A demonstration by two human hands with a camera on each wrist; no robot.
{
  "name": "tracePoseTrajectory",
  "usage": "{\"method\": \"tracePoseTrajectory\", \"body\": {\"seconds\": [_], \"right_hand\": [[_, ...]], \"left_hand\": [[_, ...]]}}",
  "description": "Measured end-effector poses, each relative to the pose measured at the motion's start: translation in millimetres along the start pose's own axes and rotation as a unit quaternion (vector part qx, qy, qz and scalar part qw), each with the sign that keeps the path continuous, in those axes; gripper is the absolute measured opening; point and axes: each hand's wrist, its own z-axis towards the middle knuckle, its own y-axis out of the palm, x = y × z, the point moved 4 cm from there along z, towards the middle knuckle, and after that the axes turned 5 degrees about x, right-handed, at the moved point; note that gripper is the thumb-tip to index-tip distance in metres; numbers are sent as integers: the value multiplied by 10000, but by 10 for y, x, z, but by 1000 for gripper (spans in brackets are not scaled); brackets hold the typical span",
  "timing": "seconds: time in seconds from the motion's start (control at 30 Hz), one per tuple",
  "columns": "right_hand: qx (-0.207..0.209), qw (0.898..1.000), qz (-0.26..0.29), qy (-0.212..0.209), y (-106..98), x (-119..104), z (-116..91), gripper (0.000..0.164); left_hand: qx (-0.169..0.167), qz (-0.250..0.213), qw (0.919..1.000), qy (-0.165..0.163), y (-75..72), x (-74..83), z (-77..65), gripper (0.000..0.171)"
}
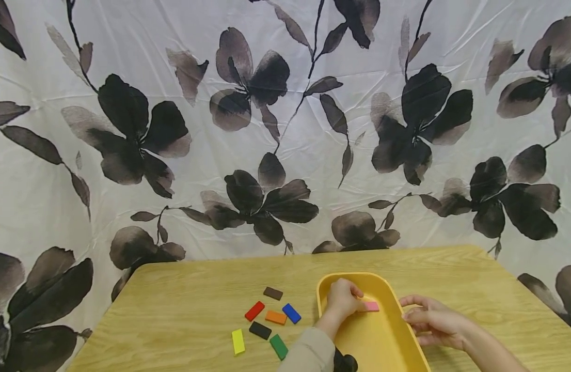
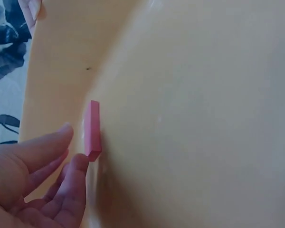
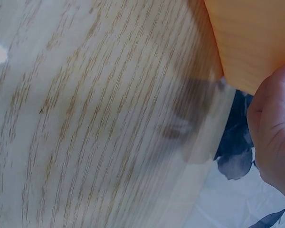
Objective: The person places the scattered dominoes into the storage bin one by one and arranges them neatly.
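Observation:
My left hand (image 1: 342, 300) is inside a yellow tray (image 1: 376, 341), beside a small pink block (image 1: 371, 307). In the left wrist view, the pink block (image 2: 92, 130) lies on the tray floor by the side wall. One fingertip is right at its near end, while the thumb stands apart from it. My right hand (image 1: 436, 324) holds the tray's right rim, fingers bent at the edge. The right wrist view has that hand (image 3: 275, 118) partly cut off, against the tray's outer wall (image 3: 251, 38).
Left of the tray, several loose blocks lie on the wooden table (image 1: 174, 310): brown (image 1: 273, 293), red (image 1: 254, 310), orange (image 1: 276, 317), blue (image 1: 291, 313), black (image 1: 259, 330), yellow (image 1: 238, 341) and green (image 1: 279, 346). Behind hangs a floral curtain (image 1: 336, 155).

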Motion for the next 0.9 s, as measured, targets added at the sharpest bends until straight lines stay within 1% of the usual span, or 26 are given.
{"method": "tracePoseTrajectory", "body": {"seconds": [0.03, 0.1, 0.17, 0.2, 0.27, 0.3, 0.37, 0.43, 0.6, 0.73, 0.83, 0.9], "right_hand": [[-5, 10000, 1, -3, 0, -6, 3, 24], [-14, 10000, 3, -12, -3, -19, 10, 24], [-37, 10000, 31, 1, -4, -27, 14, 24], [-38, 10000, 43, 9, -6, -28, 14, 24], [-61, 9999, 78, 22, -9, -26, 10, 24], [-76, 9999, 94, 24, -10, -23, 8, 23], [-106, 9999, 127, 22, -11, -16, 3, 22], [-128, 9998, 146, 31, -8, -9, 1, 22], [-73, 9999, 110, 45, -3, -9, -5, 21], [-79, 9998, 150, 47, -1, -21, -21, 20], [-83, 9998, 198, 45, 5, -21, -20, 20], [-81, 9998, 195, 40, 11, -17, -13, 20]], "left_hand": [[-33, -77, 10000, -18, -7, 8, 12, 18], [-165, -378, 9991, -86, -32, 35, 36, 17], [-414, -752, 9960, -256, -65, 61, 55, 17], [-558, -983, 9930, -332, -86, 77, 63, 17], [-847, -1427, 9846, -555, -138, 100, 71, 19], [-978, -1588, 9802, -660, -170, 110, 73, 20], [-1100, -1755, 9751, -792, -239, 111, 79, 22], [-1092, -1865, 9726, -859, -322, 92, 74, 23], [-934, -2182, 9664, -987, -534, 3, 35, 26], [-1055, -2362, 9597, -1094, -682, -59, -6, 30], [-1124, -2392, 9573, -1169, -782, -129, -36, 32], [-1127, -2352, 9576, -1228, -851, -186, -54, 33]]}}
